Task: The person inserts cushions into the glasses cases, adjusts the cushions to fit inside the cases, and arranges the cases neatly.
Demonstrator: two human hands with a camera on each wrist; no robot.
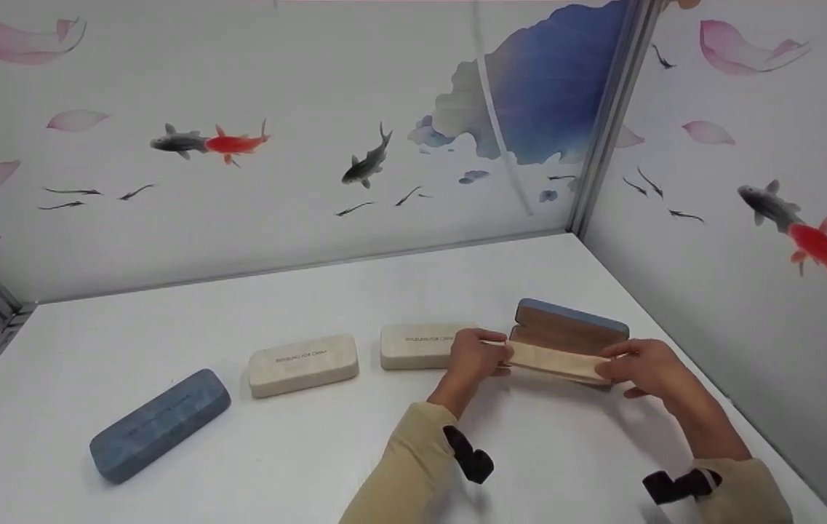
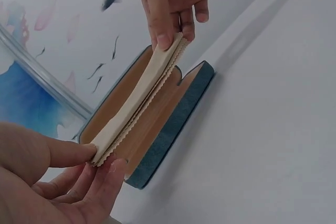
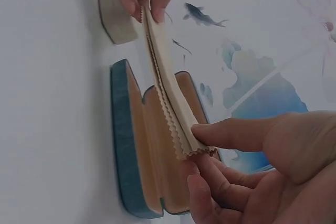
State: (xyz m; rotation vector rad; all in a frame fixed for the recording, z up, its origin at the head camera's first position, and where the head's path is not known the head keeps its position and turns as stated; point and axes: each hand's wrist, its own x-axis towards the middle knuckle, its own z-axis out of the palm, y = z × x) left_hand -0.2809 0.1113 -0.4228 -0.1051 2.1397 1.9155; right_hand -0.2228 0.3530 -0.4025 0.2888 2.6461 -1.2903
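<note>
Stretched between both hands is a folded cream cleaning cloth (image 1: 555, 360) with zigzag edges, its layers showing in both wrist views. My left hand (image 1: 476, 356) pinches one end between thumb and fingers, and my right hand (image 1: 646, 367) pinches the other. Under and behind the cloth lies an opened blue glasses case (image 1: 573, 317) with a brown lining; the cloth hangs over its opening and hides part of the inside. In the left wrist view, the case (image 2: 176, 129) shows its blue outer wall. Just left of it, a cream glasses case (image 1: 417, 346) is partly covered by my left hand.
Another closed cream glasses case (image 1: 304, 365) lies left of the middle of the white table (image 1: 289, 458). Farther left, a closed blue glasses case (image 1: 161, 425) lies at a slant. Printed wall panels (image 1: 275, 87) stand behind the table and along its right side.
</note>
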